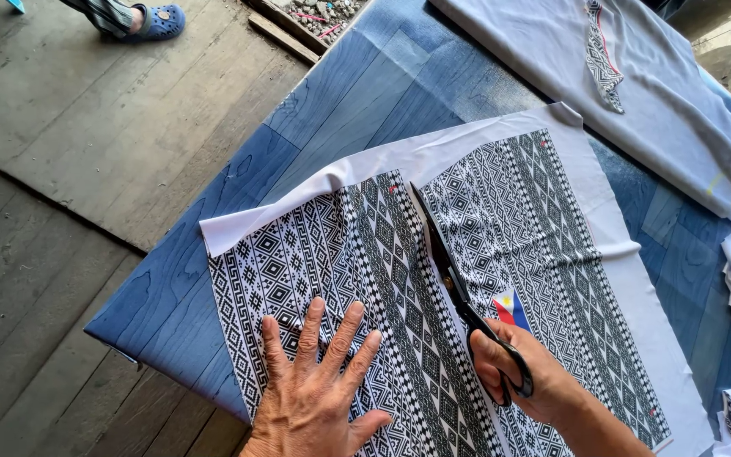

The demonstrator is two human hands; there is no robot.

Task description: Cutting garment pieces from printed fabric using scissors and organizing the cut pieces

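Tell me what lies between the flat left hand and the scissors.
In the head view, only patterned black-and-white fabric lies between the left hand and the scissors; nothing else rests on that stretch.

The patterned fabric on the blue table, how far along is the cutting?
Done: the patterned fabric is slit from its near edge up to the scissors. In hand: the right hand works the scissors while the left hand presses the cloth flat. Left: the short uncut stretch beyond the blade tips to the white far edge.

Worn on the head, looking steeply down and forward, close over the table (213, 254), with floor (61, 169) at left.
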